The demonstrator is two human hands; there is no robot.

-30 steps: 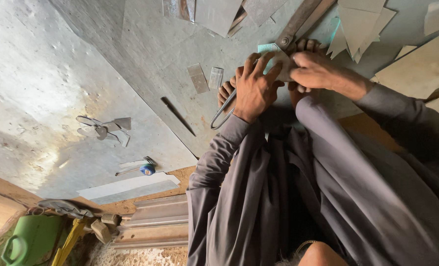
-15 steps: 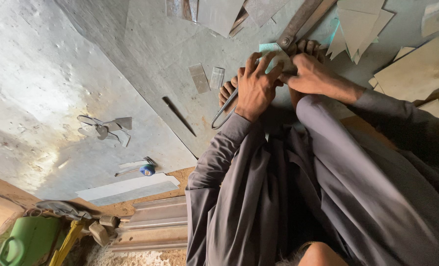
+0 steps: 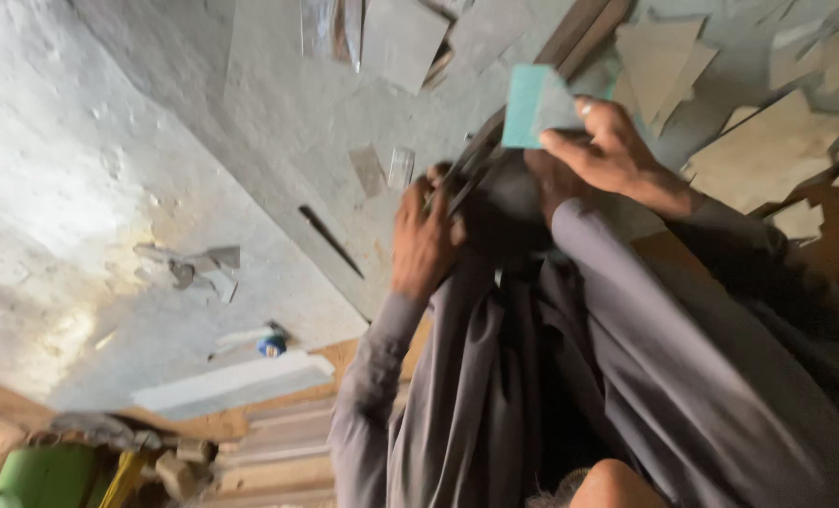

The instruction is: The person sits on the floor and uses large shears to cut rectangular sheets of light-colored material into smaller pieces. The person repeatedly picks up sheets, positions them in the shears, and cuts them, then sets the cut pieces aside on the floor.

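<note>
Person sits low on the floor (image 3: 156, 141), grey sleeves reaching forward.

- Right hand (image 3: 608, 150): fingers closed, pinching a small teal sheet (image 3: 532, 103) by its lower edge. The sheet is held up off the floor, just above the shears (image 3: 465, 169).
- Left hand (image 3: 424, 246): fingers wrapped round the shears' handles. The blades point up towards the sheet's lower left corner. Blur hides whether they bite the sheet or only touch it.
- Flat offcuts (image 3: 767, 155), tan and grey, lie scattered on the floor beyond the hands.
- A dark strip (image 3: 330, 241) lies well apart to the left. A pale board (image 3: 236, 384) and a small blue thing (image 3: 271, 344) lie nearer the person.
- A green container (image 3: 34, 475) sits in the bottom left corner.

Progress, as a judgement: cutting looks well under way. The heap of offcuts suggests many pieces are already trimmed, and the teal sheet is in hand, small and roughly squared. No finished cut line shows on it, so this piece seems yet to be trimmed.
</note>
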